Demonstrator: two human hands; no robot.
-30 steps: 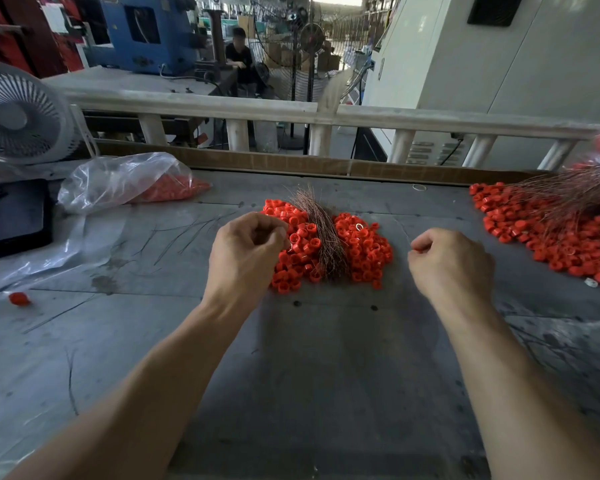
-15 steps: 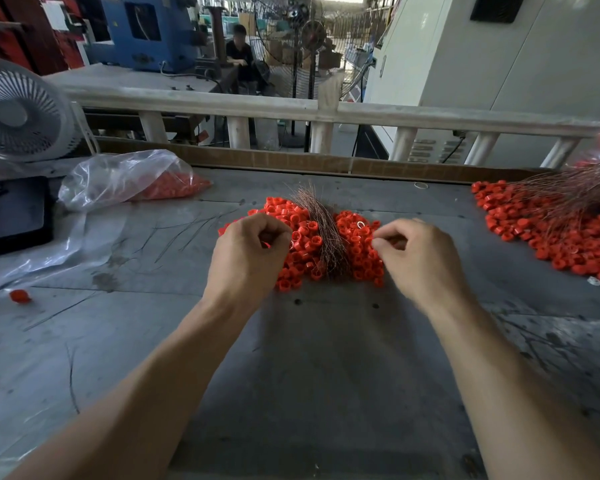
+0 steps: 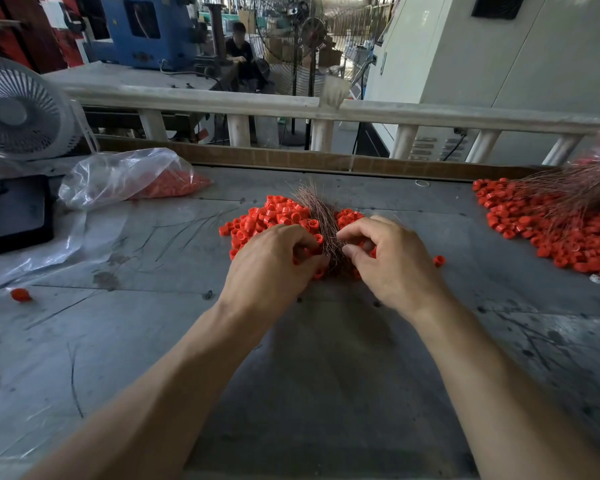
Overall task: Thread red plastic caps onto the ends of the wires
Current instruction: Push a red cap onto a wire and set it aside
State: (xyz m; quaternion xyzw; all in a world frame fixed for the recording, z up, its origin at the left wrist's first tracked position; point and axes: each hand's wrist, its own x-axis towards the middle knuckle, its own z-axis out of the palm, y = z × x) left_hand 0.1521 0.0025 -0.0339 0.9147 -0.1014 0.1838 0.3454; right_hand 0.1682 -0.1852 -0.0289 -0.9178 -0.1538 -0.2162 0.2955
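Head view — red caps point(image 3: 278, 216), coppery wires point(image 3: 321, 216)

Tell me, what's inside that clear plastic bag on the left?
Red plastic caps show through the clear plastic bag, heaped at its right end. Crumpled, glaring folds hide the rest.

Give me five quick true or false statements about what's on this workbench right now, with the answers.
1. Both hands are at the wire bundle in the middle cap pile. True.
2. The clear plastic bag holds blue caps. False: they are red.
3. A fan stands at the bench's far left. True.
4. The right-hand cap pile has no wires on it. False: wires lie across it.
5. One stray red cap lies apart at the left. True.
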